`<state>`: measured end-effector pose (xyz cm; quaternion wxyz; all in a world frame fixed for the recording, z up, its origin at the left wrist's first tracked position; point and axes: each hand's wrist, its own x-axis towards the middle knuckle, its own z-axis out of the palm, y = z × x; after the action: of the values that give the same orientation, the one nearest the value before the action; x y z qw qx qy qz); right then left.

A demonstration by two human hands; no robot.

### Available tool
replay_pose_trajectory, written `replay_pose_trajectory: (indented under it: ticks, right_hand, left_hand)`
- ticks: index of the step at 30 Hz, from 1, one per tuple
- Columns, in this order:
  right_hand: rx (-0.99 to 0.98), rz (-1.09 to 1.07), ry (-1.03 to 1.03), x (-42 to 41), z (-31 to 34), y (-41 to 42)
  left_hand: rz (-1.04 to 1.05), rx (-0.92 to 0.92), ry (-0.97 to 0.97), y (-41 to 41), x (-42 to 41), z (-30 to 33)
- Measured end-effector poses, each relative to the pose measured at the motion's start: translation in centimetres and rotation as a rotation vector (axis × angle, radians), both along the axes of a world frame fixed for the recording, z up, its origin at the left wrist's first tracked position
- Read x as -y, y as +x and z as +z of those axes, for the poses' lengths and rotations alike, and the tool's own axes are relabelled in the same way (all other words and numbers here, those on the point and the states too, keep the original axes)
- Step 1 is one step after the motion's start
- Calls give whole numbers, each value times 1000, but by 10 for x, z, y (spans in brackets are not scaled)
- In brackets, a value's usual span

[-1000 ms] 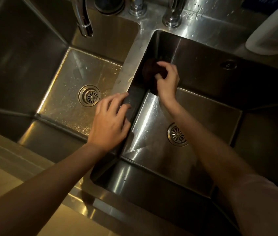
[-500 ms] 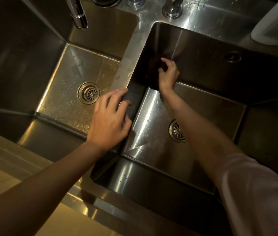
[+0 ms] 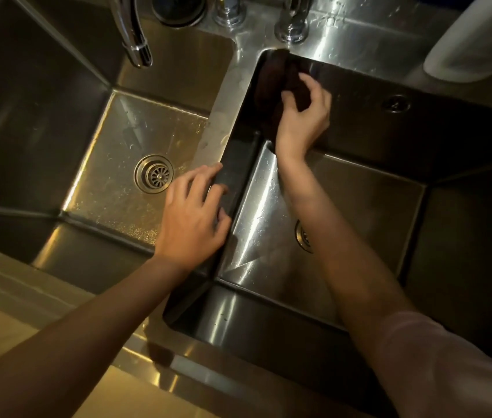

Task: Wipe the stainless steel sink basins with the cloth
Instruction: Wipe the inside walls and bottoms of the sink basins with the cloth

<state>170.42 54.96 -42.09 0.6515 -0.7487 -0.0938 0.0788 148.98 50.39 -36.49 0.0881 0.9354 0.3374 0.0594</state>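
A dark brown cloth [image 3: 273, 82] lies against the far left corner wall of the right basin [image 3: 359, 200], near its top rim. My right hand [image 3: 303, 116] grips the cloth, fingers curled over it, pressing it to the wall. My left hand [image 3: 193, 218] rests with spread fingers on the steel divider [image 3: 223, 116] between the two basins, empty. The left basin [image 3: 118, 152] shows water drops on its floor around its drain [image 3: 153, 174]. My right forearm partly hides the right basin's drain [image 3: 302, 236].
A curved tap spout [image 3: 134, 34] hangs over the left basin's far side. Tap bases [image 3: 291, 28] stand on the back ledge. A white container [image 3: 473, 46] sits at the far right. An overflow hole [image 3: 396, 103] marks the right basin's back wall. A counter edge [image 3: 12, 300] runs in front.
My right hand has carried the cloth up the corner wall of the right basin, from near the floor to near the rim. My left hand stays on the divider.
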Motion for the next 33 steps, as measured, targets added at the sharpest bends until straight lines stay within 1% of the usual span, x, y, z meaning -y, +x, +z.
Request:
replay_pose_trajectory:
  ticks: [3,5,8,10,13,16,19,22,26,30,33]
  right_hand:
    - [41,-112,90,-4,21,-2]
    - [22,-148,70,-8,19,-7]
    - [-26,-95,-64,-13,-6,-16]
    - [-94,-31,-225,-14,-34,-13]
    - [-136,35,-456,-7,-77,-4]
    - [-178,39,-577,-1,-104,4]
    - [-193,20,-604,1,-107,7]
    - [-117,-12,-551,6,-89,3]
    - [46,-73,-353,12,-45,3]
    - [12,-189,-161,10,-3,1]
    - [-24,-243,-61,10,8,2]
  left_hand:
    - [2,-22,-15,0,-1,0]
    - [7,-32,-35,0,-1,2]
    - [15,21,-74,0,0,7]
    - [39,91,-114,-2,-1,10]
    - [34,155,-124,-2,-7,16]
    - [-92,202,-96,7,-27,24]
    - [-266,196,-55,22,-55,26]
    - [-398,147,-24,42,-77,23]
    - [-527,104,22,64,-88,17]
    - [-611,-32,78,73,-95,12]
    - [-571,-58,57,72,-97,9]
